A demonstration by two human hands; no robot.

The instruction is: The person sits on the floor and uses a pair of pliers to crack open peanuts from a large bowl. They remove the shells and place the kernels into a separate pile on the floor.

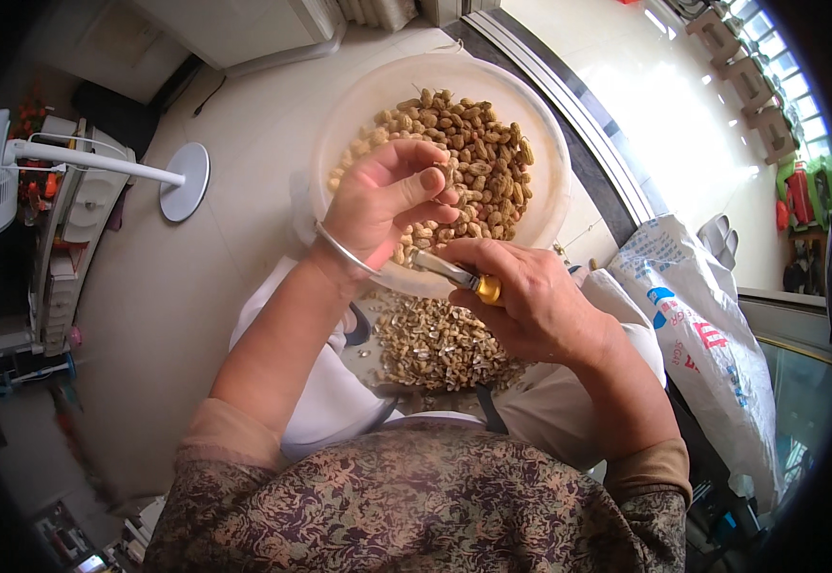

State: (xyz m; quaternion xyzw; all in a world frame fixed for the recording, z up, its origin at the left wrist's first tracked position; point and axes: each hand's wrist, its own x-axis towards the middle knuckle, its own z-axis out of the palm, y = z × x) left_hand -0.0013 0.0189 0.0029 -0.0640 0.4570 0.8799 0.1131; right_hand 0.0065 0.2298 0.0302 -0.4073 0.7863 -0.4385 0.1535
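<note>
My left hand (394, 200), with a metal bangle at its wrist, is raised over a large round plastic tub (550, 143) and pinches what looks like a peanut (449, 170) between thumb and fingers. Unshelled peanuts (484, 165) lie heaped in the tub. My right hand (523, 294) is closed around a pliers-like metal tool (444, 268) with a yellow grip part, its tip pointing left, just below my left hand. Part of the tool is hidden in my palm. Broken peanut shells (437, 344) are piled between my legs, on the near side of the tub.
A white woven sack (709, 344) with printing stands at the right. A dark door track (566, 93) runs past the tub's far right side. A white fan's round base (185, 182) stands on the tiled floor at the left. Grey slippers (719, 240) lie beyond the sack.
</note>
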